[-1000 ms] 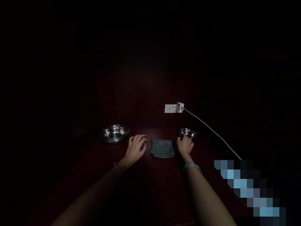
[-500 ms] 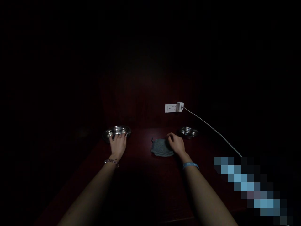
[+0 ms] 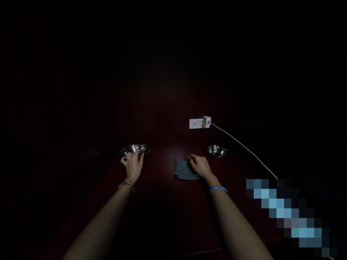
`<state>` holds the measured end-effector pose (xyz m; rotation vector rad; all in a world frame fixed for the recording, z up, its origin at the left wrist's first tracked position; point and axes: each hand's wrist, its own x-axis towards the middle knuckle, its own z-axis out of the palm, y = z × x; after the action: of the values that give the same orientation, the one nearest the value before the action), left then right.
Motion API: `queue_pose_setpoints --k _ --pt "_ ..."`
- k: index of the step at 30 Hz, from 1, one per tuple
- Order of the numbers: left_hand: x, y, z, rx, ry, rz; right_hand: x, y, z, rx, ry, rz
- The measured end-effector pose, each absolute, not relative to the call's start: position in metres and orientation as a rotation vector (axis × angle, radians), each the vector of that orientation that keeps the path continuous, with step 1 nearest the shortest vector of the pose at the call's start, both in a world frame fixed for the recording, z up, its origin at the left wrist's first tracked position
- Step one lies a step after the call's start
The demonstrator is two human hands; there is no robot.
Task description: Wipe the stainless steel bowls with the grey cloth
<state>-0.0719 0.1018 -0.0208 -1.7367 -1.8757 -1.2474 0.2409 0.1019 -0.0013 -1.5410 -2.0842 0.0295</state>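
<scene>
On the left, my left hand (image 3: 133, 167) reaches over the rim of a shiny metal dish (image 3: 130, 148). Its fingers are bent and apart, with the tips over the inside of the dish; nothing shows between them. My right hand (image 3: 200, 166) rests with curled fingers on the right part of a grey-green knitted cloth (image 3: 184, 169), gripping it near its far edge. The cloth lies in layers, with a small dark loop at its far left corner. The right fingertips are partly hidden.
A smaller metal bowl (image 3: 217, 151) stands right of my right hand. Behind the dark red table (image 3: 162, 169), a white wall socket (image 3: 195, 124) holds a charger (image 3: 206, 121). Its white cable (image 3: 244, 147) runs down to the right. A pixelated patch covers the lower right.
My left hand's fingers have bent more, with the index finger reaching farther over the dish. The right hand stays on the cloth with little change.
</scene>
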Motion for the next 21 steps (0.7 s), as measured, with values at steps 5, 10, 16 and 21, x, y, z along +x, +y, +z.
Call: queue_pose_setpoints --k 5,10,16,21 --pt "-0.076 0.103 -0.02 -1.701 -1.856 -1.309 0.24 0.101 -0.001 -1.533 -2.117 0.036" --pt "-0.079 0.104 -0.016 -1.716 -1.825 -1.409 0.24 0.101 -0.001 -1.531 -2.144 0.052" --pt "-0.073 0.097 -0.005 -1.782 -1.664 -1.458 0.24 0.101 0.0 -1.519 -2.122 0.104" --pt "-0.046 0.084 -0.001 -2.242 -1.397 -1.23 0.231 0.107 0.004 -1.217 -1.767 0.623"
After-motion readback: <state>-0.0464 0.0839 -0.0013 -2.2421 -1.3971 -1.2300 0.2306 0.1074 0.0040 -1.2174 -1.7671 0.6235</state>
